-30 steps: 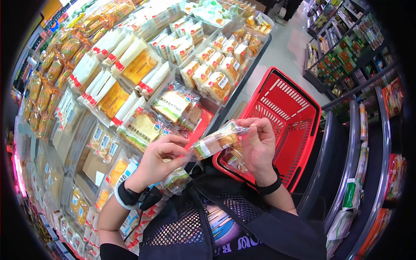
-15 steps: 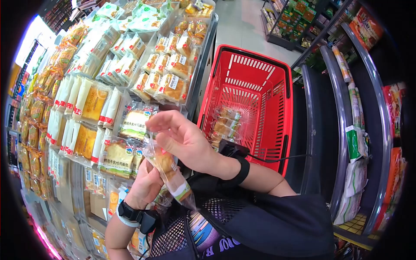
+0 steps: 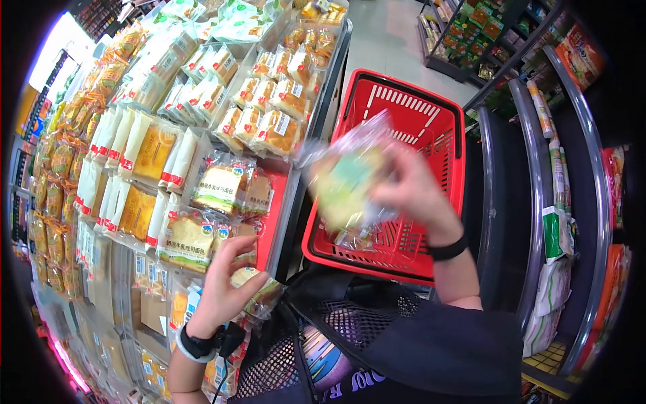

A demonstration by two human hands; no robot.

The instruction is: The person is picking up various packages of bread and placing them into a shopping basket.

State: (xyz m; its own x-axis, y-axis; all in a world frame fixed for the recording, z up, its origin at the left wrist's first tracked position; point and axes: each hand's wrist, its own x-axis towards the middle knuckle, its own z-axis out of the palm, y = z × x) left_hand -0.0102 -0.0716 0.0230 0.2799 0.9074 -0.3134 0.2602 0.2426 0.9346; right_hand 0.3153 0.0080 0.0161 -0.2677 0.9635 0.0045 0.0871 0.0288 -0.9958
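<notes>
My right hand (image 3: 418,192) grips a packaged bread (image 3: 346,178) in clear plastic with a green patch, blurred by motion. It is over the red shopping basket (image 3: 459,161), in which clear-wrapped bread (image 3: 356,237) lies at the near end, partly hidden. My left hand (image 3: 225,289) is open, thumb and fingers apart, in front of the bread display. Close to its fingers are a pack of sliced toast (image 3: 187,244) and, beside the thumb, a clear-wrapped bread (image 3: 259,286). Another toast pack (image 3: 222,185) lies just beyond.
Wrapped breads in stacked rows fill the display at left, among them square cakes (image 3: 277,131) and yellow loaves (image 3: 149,151). A red shelf surface (image 3: 272,222) shows beside the toast. To the right stands a dark shelf rack (image 3: 531,168) with metal rails and packaged goods.
The right hand has moved right, from the display to over the basket, carrying a bread pack. The left hand has let go of the bread and opened. The view has shifted slightly.
</notes>
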